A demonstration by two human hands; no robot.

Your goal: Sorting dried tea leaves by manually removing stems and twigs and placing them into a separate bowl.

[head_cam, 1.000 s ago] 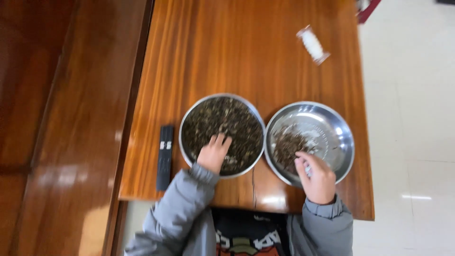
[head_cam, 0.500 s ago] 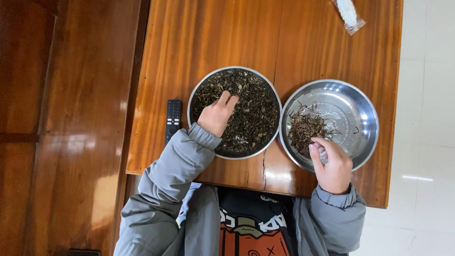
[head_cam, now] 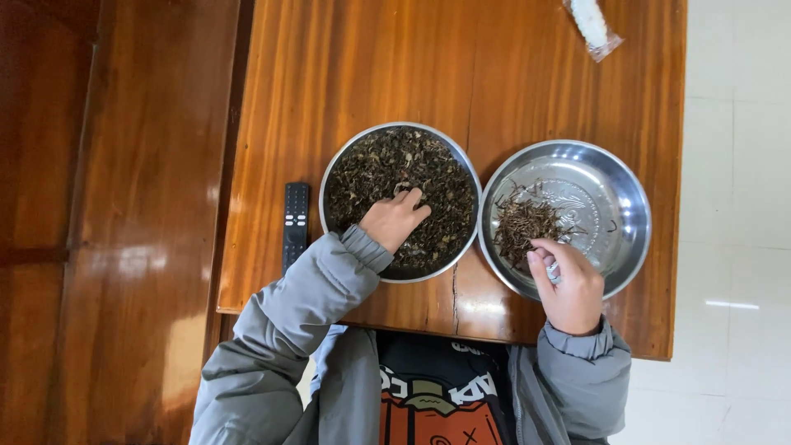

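Two round steel bowls stand side by side on a wooden table (head_cam: 346, 74). The left bowl (head_cam: 334, 177) is full of dark dried leaves (head_cam: 428, 177); my left hand (head_cam: 394, 221) rests in it, fingers bent into the leaves. The right bowl (head_cam: 626, 206) holds a small pile of brown stems (head_cam: 521, 221) on its left side. My right hand (head_cam: 567, 282) hovers over that bowl's near rim, fingertips pinched together; whether something small is between them I cannot tell.
A black remote control (head_cam: 295, 224) lies left of the leaf bowl. A small white packet in clear wrap (head_cam: 592, 25) lies at the far right of the table. A wooden panel (head_cam: 124, 206) adjoins the table's left side; pale tiled floor (head_cam: 733, 206) lies right.
The view has shifted, so the bowls sit lower in frame. My left hand has dug further into the leaves. My right hand stays at the right bowl's near rim.
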